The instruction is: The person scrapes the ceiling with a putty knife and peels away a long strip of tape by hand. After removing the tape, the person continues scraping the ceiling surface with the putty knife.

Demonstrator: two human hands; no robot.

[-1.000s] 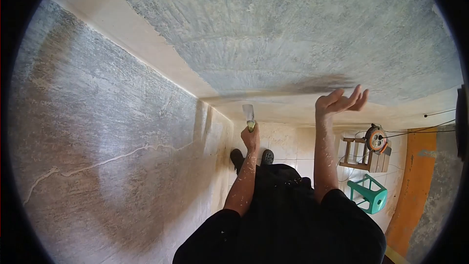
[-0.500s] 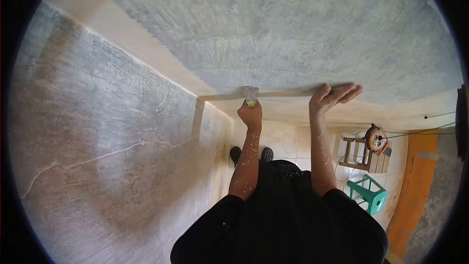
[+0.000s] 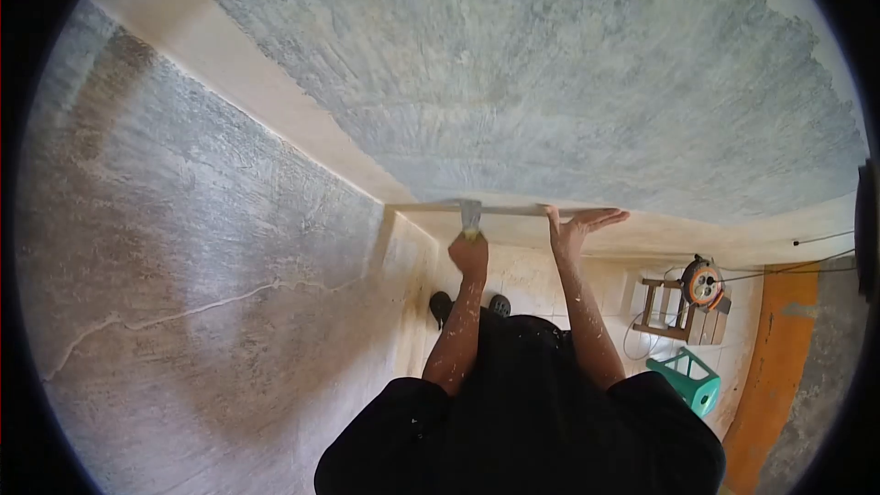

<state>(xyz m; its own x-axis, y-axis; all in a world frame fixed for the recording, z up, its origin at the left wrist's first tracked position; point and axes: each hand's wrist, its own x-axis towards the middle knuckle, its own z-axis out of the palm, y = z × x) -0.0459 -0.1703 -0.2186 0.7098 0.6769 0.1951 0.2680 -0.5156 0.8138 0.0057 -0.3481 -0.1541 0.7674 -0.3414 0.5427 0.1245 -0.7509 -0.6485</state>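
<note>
My left hand (image 3: 469, 257) is closed round the yellowish handle of a scraper (image 3: 470, 214). Its flat metal blade points away from me and meets the wall (image 3: 550, 92) near the lower border of the grey, rough patch. To the right, my right hand (image 3: 576, 229) is open, thumb apart and fingers stretched to the right, resting at the wall with nothing in it. Pale flakes dot both forearms.
A side wall (image 3: 183, 247) with a long pale crack line meets the front wall at the left corner. At lower right are a cable reel (image 3: 702, 282) with trailing cords, a wooden stool (image 3: 665, 323), a green plastic stool (image 3: 701, 394) and an orange strip (image 3: 784, 357).
The scraper in my left hand has moved lower along the wall. My right hand has shifted down and left, closer to the scraper. The view has tilted slightly.
</note>
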